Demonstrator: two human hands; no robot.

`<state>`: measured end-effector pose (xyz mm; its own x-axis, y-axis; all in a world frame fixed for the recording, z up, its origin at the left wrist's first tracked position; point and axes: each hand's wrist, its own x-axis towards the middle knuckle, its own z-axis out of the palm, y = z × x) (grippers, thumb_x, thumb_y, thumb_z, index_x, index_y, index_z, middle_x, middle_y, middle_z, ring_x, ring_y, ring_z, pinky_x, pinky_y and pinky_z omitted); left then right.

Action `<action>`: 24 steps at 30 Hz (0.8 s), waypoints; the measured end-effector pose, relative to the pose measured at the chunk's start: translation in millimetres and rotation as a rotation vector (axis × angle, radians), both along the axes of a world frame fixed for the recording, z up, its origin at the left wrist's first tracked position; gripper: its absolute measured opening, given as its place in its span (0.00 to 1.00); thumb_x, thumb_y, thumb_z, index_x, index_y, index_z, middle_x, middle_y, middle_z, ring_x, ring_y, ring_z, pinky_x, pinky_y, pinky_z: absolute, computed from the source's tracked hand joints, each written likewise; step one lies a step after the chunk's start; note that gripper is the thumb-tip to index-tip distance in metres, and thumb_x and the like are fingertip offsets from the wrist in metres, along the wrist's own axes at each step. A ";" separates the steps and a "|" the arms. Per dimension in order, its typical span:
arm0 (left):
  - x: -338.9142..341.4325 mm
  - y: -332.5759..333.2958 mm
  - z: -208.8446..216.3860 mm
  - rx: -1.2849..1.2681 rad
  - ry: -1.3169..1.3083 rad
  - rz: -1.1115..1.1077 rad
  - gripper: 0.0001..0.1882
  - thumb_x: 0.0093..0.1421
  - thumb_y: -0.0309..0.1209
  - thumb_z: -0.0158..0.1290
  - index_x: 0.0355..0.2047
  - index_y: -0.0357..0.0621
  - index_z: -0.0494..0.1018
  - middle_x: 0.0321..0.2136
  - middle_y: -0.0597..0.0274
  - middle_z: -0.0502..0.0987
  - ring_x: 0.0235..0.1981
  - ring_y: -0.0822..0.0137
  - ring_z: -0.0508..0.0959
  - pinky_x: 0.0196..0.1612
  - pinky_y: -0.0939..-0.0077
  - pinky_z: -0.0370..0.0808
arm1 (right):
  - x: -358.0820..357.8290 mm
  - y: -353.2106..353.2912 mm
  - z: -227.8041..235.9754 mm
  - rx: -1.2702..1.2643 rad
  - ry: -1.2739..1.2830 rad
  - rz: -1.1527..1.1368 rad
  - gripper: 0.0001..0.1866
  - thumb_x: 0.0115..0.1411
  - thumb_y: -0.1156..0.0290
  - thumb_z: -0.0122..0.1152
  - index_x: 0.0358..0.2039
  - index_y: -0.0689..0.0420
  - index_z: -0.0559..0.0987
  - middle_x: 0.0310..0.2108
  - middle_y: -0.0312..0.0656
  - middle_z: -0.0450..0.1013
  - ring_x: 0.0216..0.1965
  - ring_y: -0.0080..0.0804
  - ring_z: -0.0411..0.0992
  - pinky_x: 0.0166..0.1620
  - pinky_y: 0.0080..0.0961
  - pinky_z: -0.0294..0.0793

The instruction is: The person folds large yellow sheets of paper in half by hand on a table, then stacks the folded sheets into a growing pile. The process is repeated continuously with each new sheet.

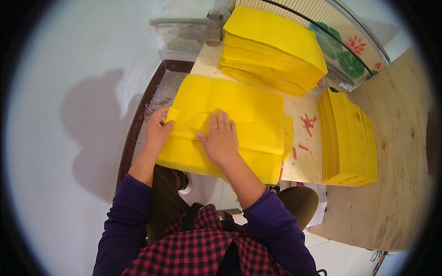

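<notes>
Yellow cloth [235,99], with a folded band across it, lies in the head view over the near left part of the pale wooden table [299,163], overhanging its near edge. At its left edge, the left hand [158,131] is bent, fingers curled and thumb tip touching the cloth; whether they clamp it, I cannot tell. The right hand [222,140] lies flat, palm down on the folded band, fingers close together and pointing far, thumb spread left, gripping nothing. Both forearms reach in from the near side, purple sleeves [276,225] below bare wrists.
</notes>
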<state>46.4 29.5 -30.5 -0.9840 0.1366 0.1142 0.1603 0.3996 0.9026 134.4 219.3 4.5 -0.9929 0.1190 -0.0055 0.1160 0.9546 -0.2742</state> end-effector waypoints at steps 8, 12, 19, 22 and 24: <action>0.7 2.1 2.6 0.010 -0.005 0.020 0.22 0.52 0.19 0.58 0.48 0.42 0.70 0.20 0.64 0.72 0.21 0.74 0.71 0.27 0.77 0.67 | 16.8 10.3 -18.2 0.035 0.025 -0.085 0.45 0.62 0.40 0.41 0.66 0.64 0.51 0.69 0.52 0.43 0.71 0.42 0.38 0.69 0.43 0.33; -2.6 -2.3 -2.6 -0.023 -0.015 -0.002 0.23 0.52 0.19 0.59 0.49 0.44 0.70 0.21 0.63 0.73 0.22 0.71 0.72 0.28 0.75 0.68 | 30.9 31.9 -20.6 0.087 0.029 -0.138 0.46 0.62 0.39 0.40 0.66 0.66 0.51 0.69 0.53 0.43 0.71 0.43 0.38 0.69 0.43 0.34; -0.1 -2.2 -3.8 -0.143 0.007 0.030 0.24 0.51 0.24 0.61 0.50 0.46 0.70 0.23 0.59 0.74 0.25 0.66 0.74 0.31 0.71 0.70 | 59.8 84.7 -14.6 0.172 -0.007 -0.274 0.45 0.63 0.40 0.39 0.66 0.66 0.50 0.69 0.53 0.42 0.71 0.42 0.38 0.69 0.40 0.36; 2.7 -1.3 13.0 -0.272 0.167 0.059 0.26 0.51 0.25 0.61 0.51 0.45 0.70 0.32 0.54 0.76 0.35 0.59 0.75 0.41 0.65 0.71 | 59.1 83.3 -12.4 0.180 -0.026 -0.291 0.45 0.63 0.40 0.38 0.66 0.66 0.49 0.70 0.52 0.42 0.71 0.42 0.38 0.69 0.39 0.35; 12.5 5.0 26.4 -0.441 0.474 0.114 0.27 0.51 0.24 0.60 0.53 0.44 0.68 0.41 0.49 0.75 0.45 0.52 0.74 0.50 0.59 0.69 | 58.5 82.5 -11.2 0.185 -0.041 -0.299 0.45 0.64 0.40 0.38 0.67 0.66 0.49 0.70 0.51 0.41 0.71 0.42 0.37 0.69 0.39 0.35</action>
